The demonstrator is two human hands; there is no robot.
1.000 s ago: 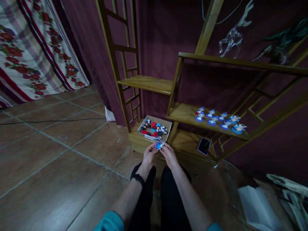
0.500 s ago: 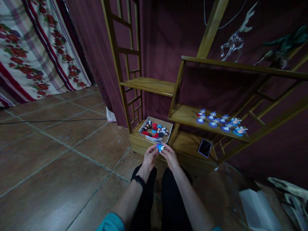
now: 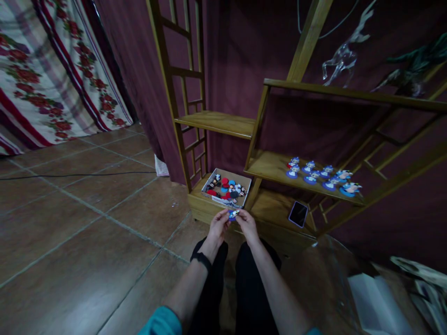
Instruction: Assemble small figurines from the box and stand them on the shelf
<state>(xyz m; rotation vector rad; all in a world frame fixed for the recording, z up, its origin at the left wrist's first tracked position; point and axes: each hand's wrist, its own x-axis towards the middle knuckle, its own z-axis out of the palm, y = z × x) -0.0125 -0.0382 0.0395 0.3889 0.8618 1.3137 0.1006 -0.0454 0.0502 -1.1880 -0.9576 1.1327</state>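
Between my two hands is a small blue and white toy figurine (image 3: 233, 214) with a purple-blue base. My left hand (image 3: 219, 225) pinches it from the left, a dark band around that wrist. From the right, the fingers of my right hand (image 3: 247, 225) close on it as well. Just beyond my hands sits a shallow cardboard box (image 3: 206, 185) of loose figurines and red, blue and black discs. Several finished-looking figurines (image 3: 312, 177) on round blue bases stand in rows on the shelf to the right.
The wooden shelf unit (image 3: 223, 124) rises in front of me against a dark red curtain. A phone (image 3: 298, 214) lies on the lower right board. A clear deer figure (image 3: 344, 58) stands on the upper shelf. A white box (image 3: 375, 302) is on the floor at right.
The figurine has turned in my fingers, so its purple-blue base now faces down toward me. Both hands stay in nearly the same place.
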